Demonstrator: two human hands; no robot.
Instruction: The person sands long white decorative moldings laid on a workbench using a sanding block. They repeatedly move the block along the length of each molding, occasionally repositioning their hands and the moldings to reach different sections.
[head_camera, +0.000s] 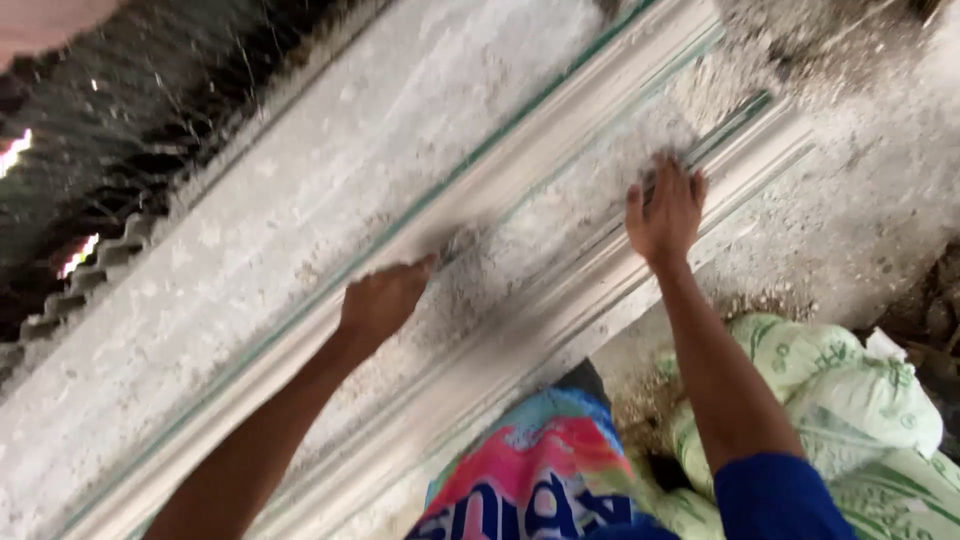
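One long white moulded strip (560, 250), grey with wet plaster, lying on a dusty white work table (260, 230). Long axis diagonal, from lower left up to upper right, upper end pointing to the top right corner. Thin green edges running along the same line.

Two bare hands on it. Left hand (383, 303) near the middle of the strip, fingers bent together around something small and grey at the fingertips; too blurred to tell what exactly. Right hand (665, 213) further up the strip, flat, palm down, fingers slightly spread, pressed on the plaster surface.

At least two white sacks with green print (850, 390) at lower right, just beside the table edge. One colourful bag (540, 470), pink, blue and green, at bottom centre. One blue sleeve (775, 495) on the right arm.
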